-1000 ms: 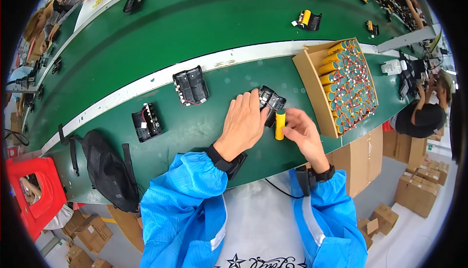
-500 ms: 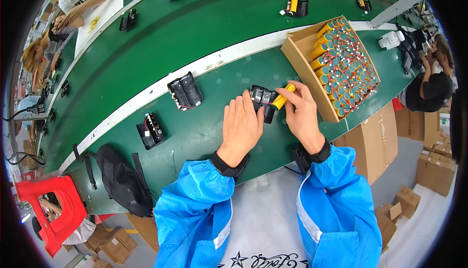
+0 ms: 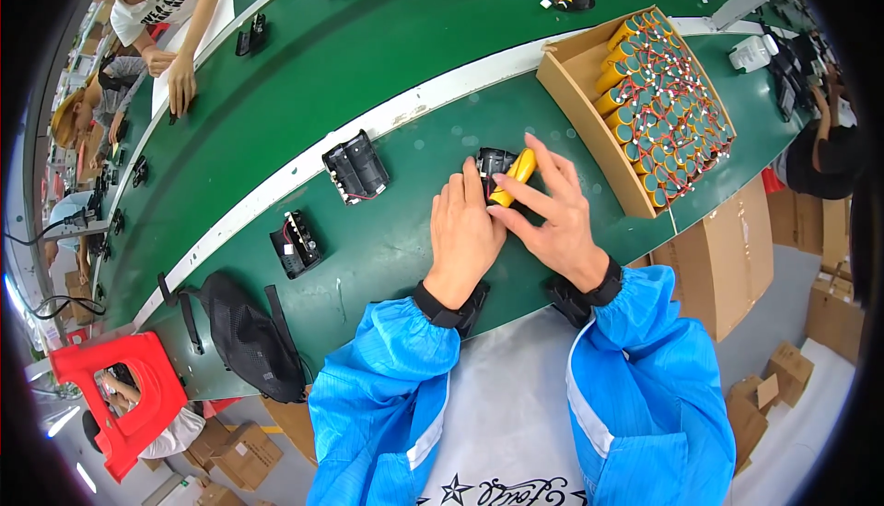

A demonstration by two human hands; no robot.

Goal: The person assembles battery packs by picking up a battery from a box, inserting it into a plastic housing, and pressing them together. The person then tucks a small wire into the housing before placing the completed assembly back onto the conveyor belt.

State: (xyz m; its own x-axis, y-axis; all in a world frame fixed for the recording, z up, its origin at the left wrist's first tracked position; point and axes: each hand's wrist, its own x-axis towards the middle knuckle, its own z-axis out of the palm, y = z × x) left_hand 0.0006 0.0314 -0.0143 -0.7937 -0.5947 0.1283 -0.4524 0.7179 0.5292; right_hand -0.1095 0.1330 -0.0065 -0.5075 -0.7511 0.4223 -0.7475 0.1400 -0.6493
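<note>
Right now my left hand (image 3: pixel 465 234) steadies the black holder (image 3: pixel 491 162) while my right hand (image 3: pixel 551 213) pinches the yellow battery (image 3: pixel 512 176); pushed in crooked, it could jam or slip.

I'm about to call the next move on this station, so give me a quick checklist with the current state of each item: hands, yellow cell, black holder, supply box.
1. Yellow cylindrical battery cell held in the right hand: ok, the fingers pinch it.
2. Black plastic battery holder steadied by the left hand: ok, fingertips rest at its edge.
3. Cell fully seated in the holder: cannot tell, the fingers cover the joint.
4. Open cardboard box of yellow cells near the right hand: ok, well stocked.
5. Spare black holders on the green table: ok, two lie left of the hands.
</note>
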